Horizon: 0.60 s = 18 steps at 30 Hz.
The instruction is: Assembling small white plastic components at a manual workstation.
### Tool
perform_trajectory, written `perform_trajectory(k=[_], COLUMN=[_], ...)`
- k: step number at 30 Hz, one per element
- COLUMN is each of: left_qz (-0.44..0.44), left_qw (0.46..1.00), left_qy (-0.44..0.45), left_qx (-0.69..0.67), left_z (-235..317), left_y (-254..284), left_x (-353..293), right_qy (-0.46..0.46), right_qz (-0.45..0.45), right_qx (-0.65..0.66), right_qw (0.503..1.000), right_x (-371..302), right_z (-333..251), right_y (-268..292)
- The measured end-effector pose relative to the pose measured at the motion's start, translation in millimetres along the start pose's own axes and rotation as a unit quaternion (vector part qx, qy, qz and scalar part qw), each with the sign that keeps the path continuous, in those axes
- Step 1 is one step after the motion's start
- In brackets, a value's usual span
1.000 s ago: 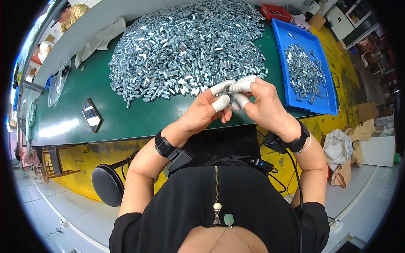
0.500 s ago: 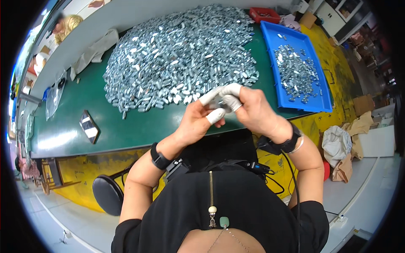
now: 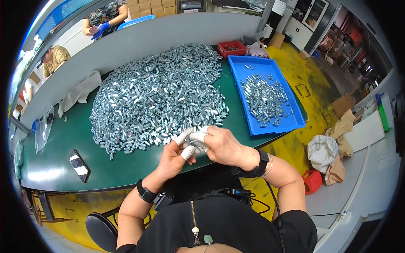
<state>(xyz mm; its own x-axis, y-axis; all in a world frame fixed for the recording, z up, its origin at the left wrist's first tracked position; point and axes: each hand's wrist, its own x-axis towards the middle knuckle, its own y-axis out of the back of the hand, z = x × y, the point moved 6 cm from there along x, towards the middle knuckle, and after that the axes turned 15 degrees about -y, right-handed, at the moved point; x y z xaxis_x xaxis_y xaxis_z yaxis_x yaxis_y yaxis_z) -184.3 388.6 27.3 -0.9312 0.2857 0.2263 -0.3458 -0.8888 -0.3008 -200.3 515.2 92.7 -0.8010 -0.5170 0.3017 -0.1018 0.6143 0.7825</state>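
My left hand (image 3: pixel 172 158) and my right hand (image 3: pixel 223 145) meet at the front edge of a large pile of small silvery metal pieces (image 3: pixel 156 97). White finger covers sit on several fingertips of both. The fingers of each are closed in a pinch around a small metal piece, mostly hidden between them. Its exact shape cannot be made out. To the right of the pile, a shallow blue tray (image 3: pixel 298 120) holds a smaller heap of similar pieces.
The green table (image 3: pixel 46 168) carries a dark-edged block (image 3: pixel 79 165), a plastic bag (image 3: pixel 44 130) and a grey cloth (image 3: pixel 80 92) at left. A red bin (image 3: pixel 232 48) stands behind the tray. A low partition (image 3: pixel 177 30) runs along the back, with other people beyond it.
The view has tilted upward and turned, so the table sits lower and further left, and more of the area behind the partition shows. My hands stay together, fingers slightly shifted around the piece.
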Motion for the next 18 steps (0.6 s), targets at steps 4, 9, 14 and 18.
perform_trajectory(k=[4, 9, 14, 18], left_qz=[-0.002, 0.013, -0.009, -0.022], left_qw=[0.996, 0.985, 0.977, 0.973], left_qy=[-0.052, -0.097, -0.167, -0.148], left_qx=[0.072, 0.144, 0.129, 0.173], left_z=[5.9, 11.7, 15.2, 14.5], left_y=[-1.0, -1.5, -6.9, -5.0], left_x=[-5.0, 3.4, 5.3, 1.4], right_qy=[0.027, -0.041, -0.145, -0.253], right_qz=[0.030, 0.029, -0.083, -0.165], right_qx=[0.093, 0.109, 0.167, 0.277], right_qw=[0.995, 0.993, 0.972, 0.912], right_x=[2.7, 10.5, 12.9, 8.2], right_z=[-2.9, 5.5, 20.1, 36.3], right_y=[0.2, 0.7, -14.5, -28.1])
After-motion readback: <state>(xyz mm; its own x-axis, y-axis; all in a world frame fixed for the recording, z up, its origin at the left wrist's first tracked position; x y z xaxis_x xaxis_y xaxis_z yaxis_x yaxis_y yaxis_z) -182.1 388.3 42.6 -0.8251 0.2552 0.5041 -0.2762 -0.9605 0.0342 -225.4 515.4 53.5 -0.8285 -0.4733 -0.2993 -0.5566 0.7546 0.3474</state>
